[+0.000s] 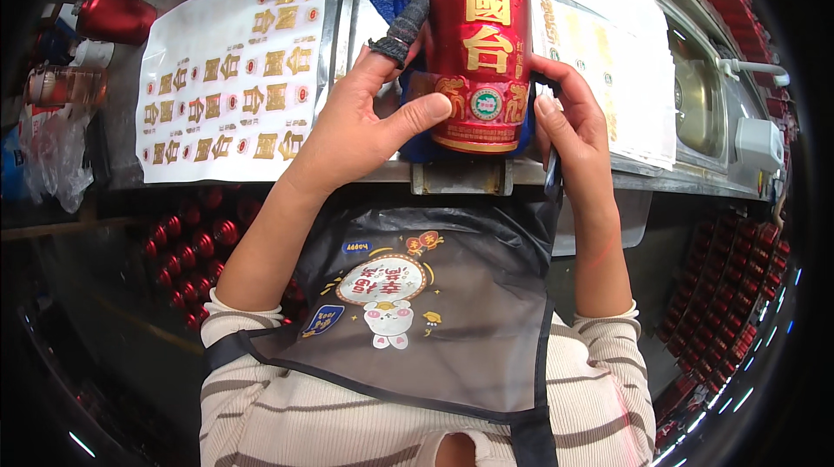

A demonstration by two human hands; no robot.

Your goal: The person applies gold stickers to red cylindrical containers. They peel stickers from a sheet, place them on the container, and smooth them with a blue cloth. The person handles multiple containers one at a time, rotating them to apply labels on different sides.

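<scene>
A glossy red bottle (476, 24) with raised gold characters and a round green-and-white emblem lies on blue cloth (415, 124) at the bench's front edge. My left hand (360, 115) is closed on its left side, the thumb over the lower label and a dark knitted cover on a finger. At the lower right side, my right hand (573, 115) touches the bottle with its index finger. That hand is also closed round a thin grey tool (552, 167), mostly hidden by the fingers; its kind cannot be made out.
A white sheet of gold decals (226, 76) lies left, more sheets (643, 76) right. Another red bottle (117, 15) lies far left near a jar (65, 85) and plastic bag (61, 163). A metal basin (699, 111) is at right. Red bottles (195, 250) crowd below the bench.
</scene>
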